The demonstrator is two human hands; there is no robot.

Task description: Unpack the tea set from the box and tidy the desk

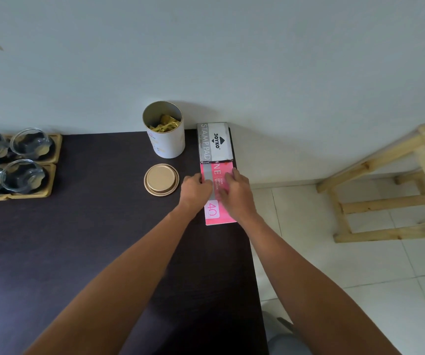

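Observation:
A pink box (213,210) lies flat near the right edge of the dark desk (78,239), butted against a grey stamp pad box (215,142) behind it. My left hand (195,187) holds the pink box's left side with curled fingers. My right hand (237,192) lies over its right side, fingers stretched toward the grey box. Several glass cups (30,144) sit on wooden trays (55,152) at the far left.
An open white tin (166,135) with gold packets inside stands by the wall. Its gold lid (161,179) lies on the desk in front of it. The desk's right edge drops to a tiled floor (360,290); a wooden stool (398,190) stands there.

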